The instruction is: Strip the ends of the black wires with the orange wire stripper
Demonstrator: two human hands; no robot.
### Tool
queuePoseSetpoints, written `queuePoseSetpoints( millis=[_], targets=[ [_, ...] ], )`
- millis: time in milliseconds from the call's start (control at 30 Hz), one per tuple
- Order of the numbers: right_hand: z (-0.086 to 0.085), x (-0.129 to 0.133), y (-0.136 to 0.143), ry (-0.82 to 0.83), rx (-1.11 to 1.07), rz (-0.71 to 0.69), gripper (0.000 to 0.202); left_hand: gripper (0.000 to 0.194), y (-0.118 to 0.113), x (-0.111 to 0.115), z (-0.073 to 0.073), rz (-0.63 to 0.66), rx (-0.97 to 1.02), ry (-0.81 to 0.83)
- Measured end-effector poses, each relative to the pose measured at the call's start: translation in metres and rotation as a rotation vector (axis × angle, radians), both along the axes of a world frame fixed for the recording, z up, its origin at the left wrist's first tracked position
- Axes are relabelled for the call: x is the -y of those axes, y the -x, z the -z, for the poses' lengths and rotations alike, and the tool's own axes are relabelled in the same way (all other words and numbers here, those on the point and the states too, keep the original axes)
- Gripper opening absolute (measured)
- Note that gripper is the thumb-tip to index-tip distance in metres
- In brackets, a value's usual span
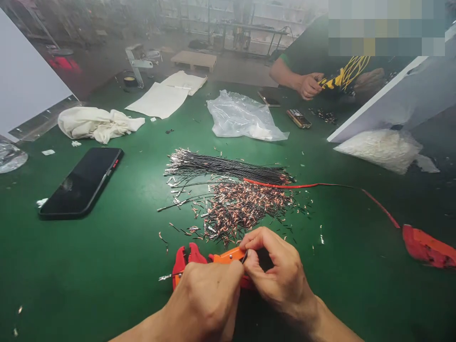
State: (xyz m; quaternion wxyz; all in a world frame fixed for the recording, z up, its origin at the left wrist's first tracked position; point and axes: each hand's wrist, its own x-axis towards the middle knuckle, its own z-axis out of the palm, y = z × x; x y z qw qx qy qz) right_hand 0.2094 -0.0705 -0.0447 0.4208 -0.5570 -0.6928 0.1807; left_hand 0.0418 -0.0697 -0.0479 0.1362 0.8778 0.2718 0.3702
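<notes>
Near the bottom centre, my left hand [212, 292] is closed over a red and orange wire-stripping tool [228, 256], its fingers mostly hidden behind the back of the hand. My right hand [278, 266] pinches a short dark wire [245, 257] between thumb and index finger, just above the tool's orange part. The tool's red jaws [188, 255] point up and left, and a metal terminal [164, 277] sticks out at their left side. Beyond the hands lie a heap of cut wire bits with copper ends [238, 209] and a bundle of black wires [224, 165].
A black phone [83, 183] lies left, near a white cloth [98, 123]. Papers [160, 97] and a clear plastic bag [245, 116] lie farther back. At right are a red strip [302, 185] and a red object [429, 247]. Another person's hand [309, 86] holds yellow wires [356, 71].
</notes>
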Motion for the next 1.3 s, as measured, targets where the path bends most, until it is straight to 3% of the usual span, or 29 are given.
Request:
queuePoseSetpoints(
  millis=[167,267,400,533,600,833,933,1000,1100,1200,1300],
  targets=[
    [-0.003,0.002,-0.004,0.059,-0.026,0.108,0.018,0.029,0.009,0.010,0.007,-0.052,-0.156,0.108],
    [-0.003,0.005,0.002,0.046,-0.009,0.050,0.018,0.014,0.014,-0.005,-0.003,-0.165,-0.004,0.147],
    [-0.002,0.005,0.007,0.069,-0.027,0.023,0.020,0.015,0.014,-0.023,-0.015,-0.213,0.145,0.234],
    [-0.002,0.008,0.003,0.206,-0.190,-0.031,0.023,0.015,0.012,-0.022,-0.017,-0.227,0.181,0.361],
    [-0.003,0.012,0.002,0.170,-0.179,-0.080,0.025,0.016,0.013,-0.020,-0.018,-0.228,0.190,0.377],
    [0.001,0.015,-0.001,-0.124,0.343,-0.237,0.052,0.022,0.019,-0.031,-0.024,-0.346,0.250,0.453],
    [0.010,0.013,0.002,-0.192,0.526,-0.312,0.039,0.022,0.023,-0.039,-0.026,-0.400,0.298,0.549],
    [0.016,0.015,0.006,-0.279,0.623,-0.244,0.022,0.023,0.025,-0.042,-0.028,-0.426,0.298,0.545],
    [0.016,0.018,0.008,-0.360,0.644,-0.132,0.028,0.021,0.029,-0.044,-0.032,-0.475,0.265,0.406],
    [-0.001,0.012,-0.004,-0.192,0.647,-0.326,0.037,0.014,0.033,-0.046,-0.035,-0.523,0.257,0.222],
    [-0.021,-0.001,-0.027,0.334,0.275,-0.403,0.037,0.008,0.037,-0.047,-0.037,-0.512,0.271,0.108]
  ],
)
